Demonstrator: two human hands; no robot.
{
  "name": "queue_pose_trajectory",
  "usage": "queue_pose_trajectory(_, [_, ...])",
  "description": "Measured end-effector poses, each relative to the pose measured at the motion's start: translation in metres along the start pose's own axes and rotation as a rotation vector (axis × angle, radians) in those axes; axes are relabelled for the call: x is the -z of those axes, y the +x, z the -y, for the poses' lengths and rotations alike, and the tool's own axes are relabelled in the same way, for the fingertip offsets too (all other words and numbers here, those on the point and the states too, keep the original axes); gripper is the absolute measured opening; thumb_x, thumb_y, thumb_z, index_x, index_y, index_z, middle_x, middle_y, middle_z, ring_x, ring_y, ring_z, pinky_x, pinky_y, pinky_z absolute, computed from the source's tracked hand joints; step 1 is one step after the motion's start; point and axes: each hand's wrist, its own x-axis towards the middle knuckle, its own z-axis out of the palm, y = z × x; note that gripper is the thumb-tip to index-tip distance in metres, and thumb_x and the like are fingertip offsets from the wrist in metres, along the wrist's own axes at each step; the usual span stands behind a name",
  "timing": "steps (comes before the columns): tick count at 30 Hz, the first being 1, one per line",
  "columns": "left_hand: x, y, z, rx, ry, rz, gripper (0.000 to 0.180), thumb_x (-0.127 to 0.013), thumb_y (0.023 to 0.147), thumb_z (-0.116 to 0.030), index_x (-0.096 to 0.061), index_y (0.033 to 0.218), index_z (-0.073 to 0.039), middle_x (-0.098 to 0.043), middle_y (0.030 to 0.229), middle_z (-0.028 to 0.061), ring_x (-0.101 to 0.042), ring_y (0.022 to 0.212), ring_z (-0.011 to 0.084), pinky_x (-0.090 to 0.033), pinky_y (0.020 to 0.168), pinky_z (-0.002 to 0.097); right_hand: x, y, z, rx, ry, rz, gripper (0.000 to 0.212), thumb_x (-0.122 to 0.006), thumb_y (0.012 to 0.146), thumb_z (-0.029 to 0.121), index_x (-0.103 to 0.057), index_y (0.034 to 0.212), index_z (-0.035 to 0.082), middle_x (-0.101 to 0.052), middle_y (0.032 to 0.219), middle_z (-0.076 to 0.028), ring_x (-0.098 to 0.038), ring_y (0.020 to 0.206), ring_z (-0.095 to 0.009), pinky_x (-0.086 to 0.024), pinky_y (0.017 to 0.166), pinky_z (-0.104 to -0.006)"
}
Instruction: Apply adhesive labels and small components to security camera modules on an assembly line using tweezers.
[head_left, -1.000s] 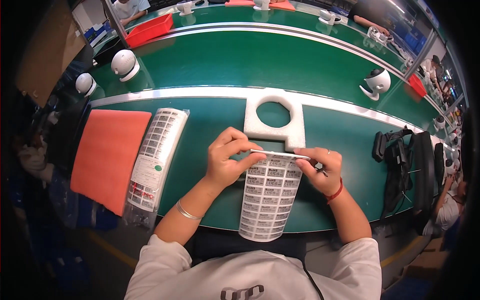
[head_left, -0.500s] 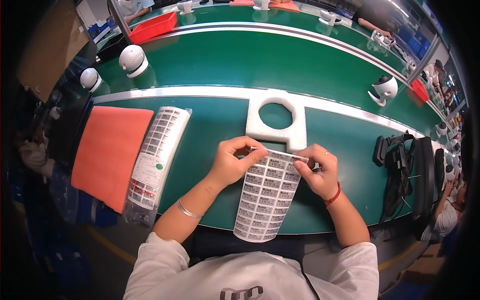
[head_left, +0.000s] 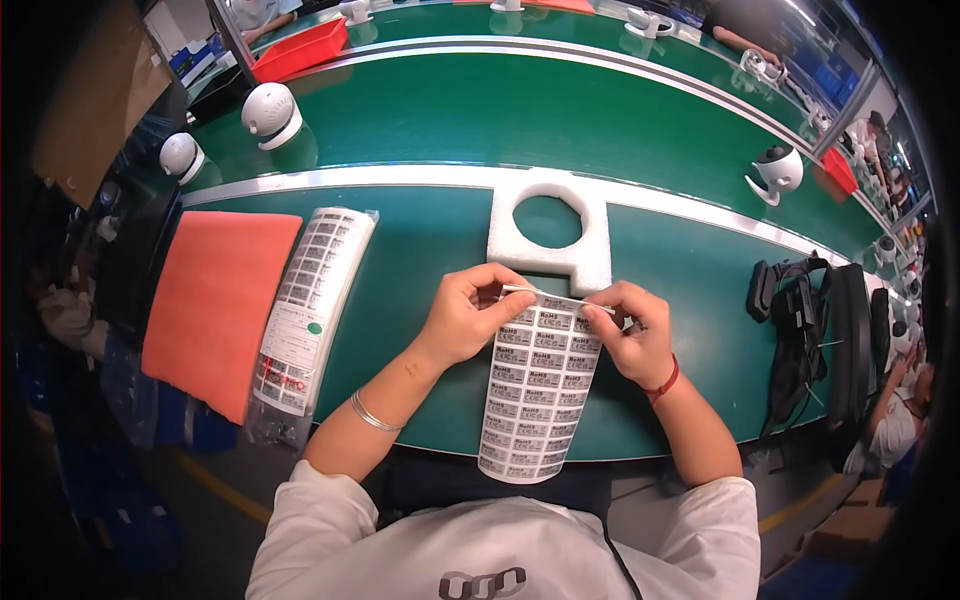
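Between my two hands hangs a sheet of printed labels (head_left: 540,390), white with rows of grey stickers, its lower end drooping over the table's front edge. My left hand (head_left: 480,310) pinches the sheet's top left corner between thumb and fingers. At the top right corner my right hand (head_left: 633,328) grips it the same way. The upper edge looks folded or curled back between them. Just beyond the hands lies a white foam block (head_left: 590,235) with a round hole and a notched corner.
To the left lie an orange foam sheet (head_left: 215,310) and a bagged stack of label sheets (head_left: 318,300). Black straps with a device (head_left: 797,330) lie at the right. White cameras (head_left: 270,115) stand on the green conveyor (head_left: 480,110) beyond a white rail. A red tray (head_left: 300,50) sits far left.
The label sheet's lower end has swung slightly right, and its top edge is bent back more. Both hands keep their pinch. The view has shifted slightly.
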Motion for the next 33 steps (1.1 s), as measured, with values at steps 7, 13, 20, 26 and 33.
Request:
queue_pose_trajectory(7, [0.001, 0.002, -0.006, 0.106, -0.054, 0.039, 0.018, -0.07, 0.087, -0.006, -0.064, 0.103, 0.002, -0.067, 0.093, 0.004, -0.063, 0.083, 0.0071, -0.052, 0.074, 0.0208, -0.002, -0.002, -0.001, -0.015, -0.017, -0.021, 0.008, -0.075, 0.078, 0.008, -0.068, 0.08, 0.003, -0.062, 0.067, -0.004, -0.049, 0.048, -0.008, -0.037, 0.045, -0.0236])
queue_pose_trajectory(13, [-0.005, 0.0, -0.005, 0.087, 0.123, 0.105, 0.017, -0.075, 0.083, -0.013, -0.071, 0.096, -0.002, -0.069, 0.085, 0.0022, -0.063, 0.081, 0.007, -0.051, 0.071, 0.0225, -0.004, -0.004, 0.002, -0.006, 0.021, 0.047, 0.007, -0.073, 0.078, 0.008, -0.069, 0.08, 0.003, -0.066, 0.069, -0.004, -0.053, 0.049, -0.009, -0.04, 0.046, -0.0226])
queue_pose_trajectory(20, [-0.008, -0.001, -0.007, -0.044, 0.294, 0.118, 0.011, -0.075, 0.082, -0.013, -0.073, 0.087, -0.004, -0.065, 0.083, 0.0029, -0.061, 0.078, 0.0099, -0.048, 0.068, 0.0249, -0.007, -0.003, 0.002, 0.073, 0.018, 0.096, 0.007, -0.075, 0.078, 0.008, -0.07, 0.082, 0.004, -0.067, 0.072, -0.006, -0.055, 0.053, -0.011, -0.041, 0.049, -0.0241])
queue_pose_trajectory(26, [-0.007, -0.004, -0.004, 0.005, 0.207, 0.156, 0.015, -0.073, 0.084, -0.014, -0.07, 0.094, -0.003, -0.068, 0.088, 0.0027, -0.062, 0.082, 0.009, -0.05, 0.073, 0.0244, -0.011, -0.008, 0.002, -0.037, 0.045, 0.074, 0.009, -0.076, 0.078, 0.009, -0.07, 0.082, 0.004, -0.067, 0.072, -0.007, -0.056, 0.056, -0.012, -0.043, 0.051, -0.025])
queue_pose_trajectory(33, [0.001, -0.006, -0.01, 0.063, 0.191, 0.085, 0.018, -0.073, 0.084, -0.016, -0.069, 0.094, -0.002, -0.069, 0.085, 0.0013, -0.061, 0.079, 0.0065, -0.05, 0.071, 0.0236, 0.047, 0.016, 0.056, 0.358, -0.129, -0.224, 0.034, -0.08, 0.073, 0.019, -0.07, 0.102, 0.003, -0.061, 0.072, -0.002, -0.049, 0.056, -0.009, -0.038, 0.049, -0.0231])
